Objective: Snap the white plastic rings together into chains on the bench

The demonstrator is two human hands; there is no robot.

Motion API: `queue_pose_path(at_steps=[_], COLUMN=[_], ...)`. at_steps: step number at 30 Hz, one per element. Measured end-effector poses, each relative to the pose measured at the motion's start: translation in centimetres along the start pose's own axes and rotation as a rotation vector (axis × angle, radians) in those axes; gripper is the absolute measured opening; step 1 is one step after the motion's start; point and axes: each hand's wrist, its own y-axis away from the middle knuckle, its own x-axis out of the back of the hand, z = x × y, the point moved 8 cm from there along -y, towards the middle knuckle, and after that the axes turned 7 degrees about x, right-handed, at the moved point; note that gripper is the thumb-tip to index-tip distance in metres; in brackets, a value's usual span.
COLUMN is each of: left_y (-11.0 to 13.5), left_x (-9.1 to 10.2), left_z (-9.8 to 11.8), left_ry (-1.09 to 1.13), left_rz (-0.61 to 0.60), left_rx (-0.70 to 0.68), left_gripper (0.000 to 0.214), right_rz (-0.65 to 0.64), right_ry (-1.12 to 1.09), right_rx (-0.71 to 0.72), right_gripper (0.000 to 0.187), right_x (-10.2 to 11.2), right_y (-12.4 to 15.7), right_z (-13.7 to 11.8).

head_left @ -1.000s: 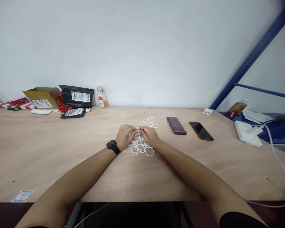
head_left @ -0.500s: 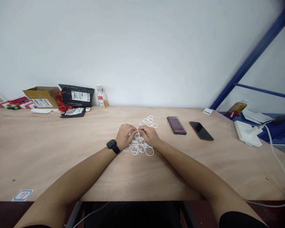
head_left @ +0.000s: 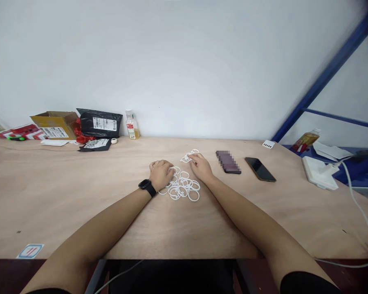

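Lying on wooden table [head_left: 184,228] below pale wall [head_left: 184,69]: white rings [head_left: 178,186], partly under 2 hands [head_left: 200,165], grip unclear.

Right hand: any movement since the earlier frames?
Yes: against the unmoved black-screened phone, the right hand has shifted rightward, nearer it, and slightly forward.

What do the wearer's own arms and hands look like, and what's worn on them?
The left hand is ungloved, with a black watch at the wrist, its face a rounded rectangle. The right hand is ungloved, and its wrist shows nothing worn. Both forearms are uncovered; black sleeves show at the bottom edge of the view.
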Motion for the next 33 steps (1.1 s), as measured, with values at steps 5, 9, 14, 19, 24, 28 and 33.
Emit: queue_pose_path(at_steps=[5, 9, 14, 19, 24, 28, 33], left_y=[-0.2, -0.3, -0.3, -0.2, -0.1, -0.1, 0.0], left_x=[-0.8, -1.0, -0.5, 0.5, 1.1, 1.0, 1.1], left_z=[-1.2, -1.6, -1.1, 0.0, 0.4, 0.2, 0.7], left_ry=[-0.058, -0.053, 0.014, 0.093, 0.168, 0.208, 0.274], left_rz=[-0.002, -0.035, -0.027, 0.014, 0.032, -0.001, 0.000], left_rx=[0.063, 0.096, 0.075, 0.000, -0.029, 0.004, -0.039], left_gripper=[0.016, 0.014, 0.011, 0.010, 0.013, 0.018, 0.023], right_rz=[-0.028, -0.150, -0.221, -0.187, -0.186, -0.162, -0.187], right_ry=[0.016, -0.019, -0.066, -0.090, -0.141, -0.136, -0.049], right_rx=[-0.014, 0.098, 0.199, 0.187, 0.227, 0.325, 0.454], right_gripper=[0.025, 0.020, 0.018, 0.021, 0.031, 0.044, 0.020], right_x=[-0.3, -1.8, -2.5, -1.8, -1.4, -1.0, -1.3], right_y=[0.3, 0.5, 0.7, 0.6, 0.8, 1.0, 1.2], right_z=[0.1, -2.4, -3.8, -4.0, -5.5, -7.0, -8.2])
